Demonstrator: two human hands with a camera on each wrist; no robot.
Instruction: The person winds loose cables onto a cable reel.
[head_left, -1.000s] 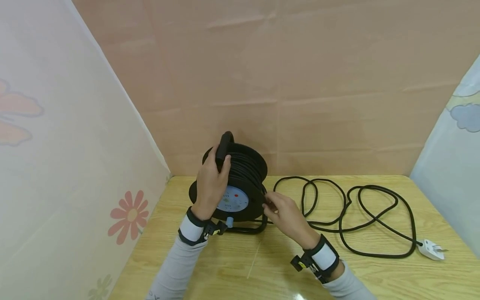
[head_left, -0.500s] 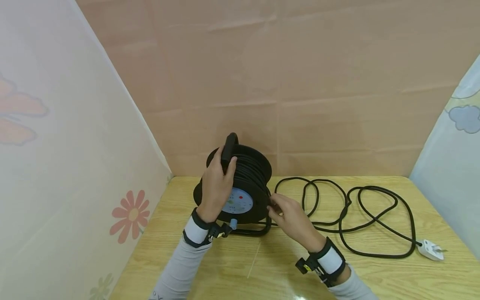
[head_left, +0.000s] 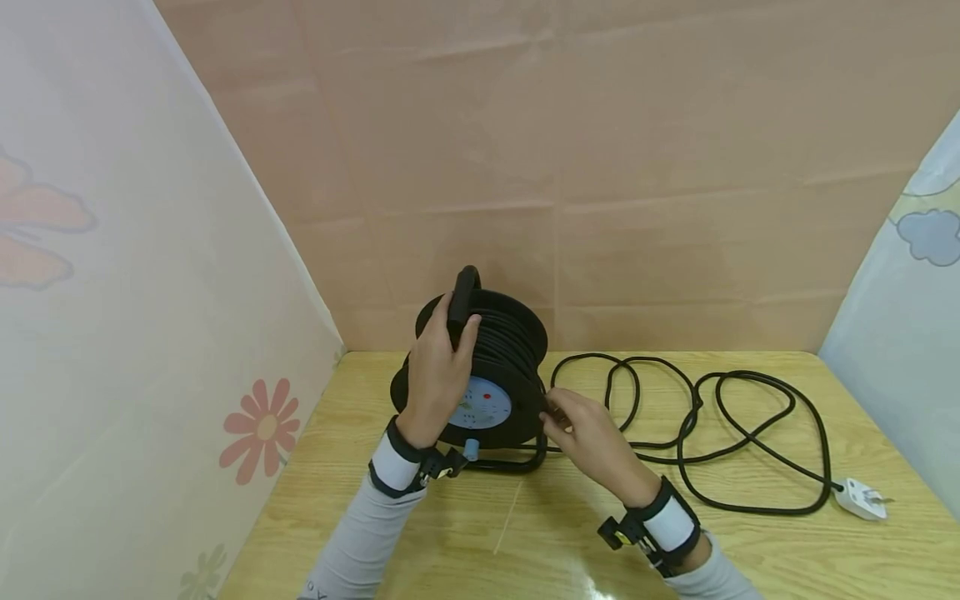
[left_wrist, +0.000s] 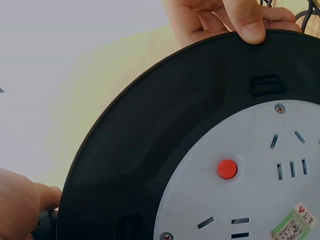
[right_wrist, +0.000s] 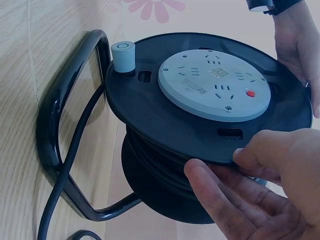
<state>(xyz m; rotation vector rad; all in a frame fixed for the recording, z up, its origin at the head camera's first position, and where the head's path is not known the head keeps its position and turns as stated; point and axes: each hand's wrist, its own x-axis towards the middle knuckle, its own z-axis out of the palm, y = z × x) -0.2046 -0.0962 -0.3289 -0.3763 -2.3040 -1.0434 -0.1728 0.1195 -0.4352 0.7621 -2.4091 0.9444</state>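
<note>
A black cable reel [head_left: 517, 423] stands on its tubular frame, with a round pale-blue socket panel [right_wrist: 200, 100] and red button [right_wrist: 250, 93] on its face. My left hand [head_left: 438, 367] grips the black handle [head_left: 463, 302] at the top. With my right hand [head_left: 588, 433] I pinch the rim of the front disc, thumb on the face and fingers behind it. The right wrist view shows black cable [right_wrist: 160, 160] wound between the two discs. A pale-blue crank knob [right_wrist: 124, 57] sticks out near the disc's edge.
Loose black cable [head_left: 684, 442] runs from the reel in loops across the wooden table [head_left: 465, 550] to the right. It ends in a white plug [head_left: 862, 500] near the table's right side. Papered walls stand at the back, left and right.
The reel has shifted slightly to the right, and both hands have moved along with it, keeping their holds. The loose cable and plug lie almost as before.
</note>
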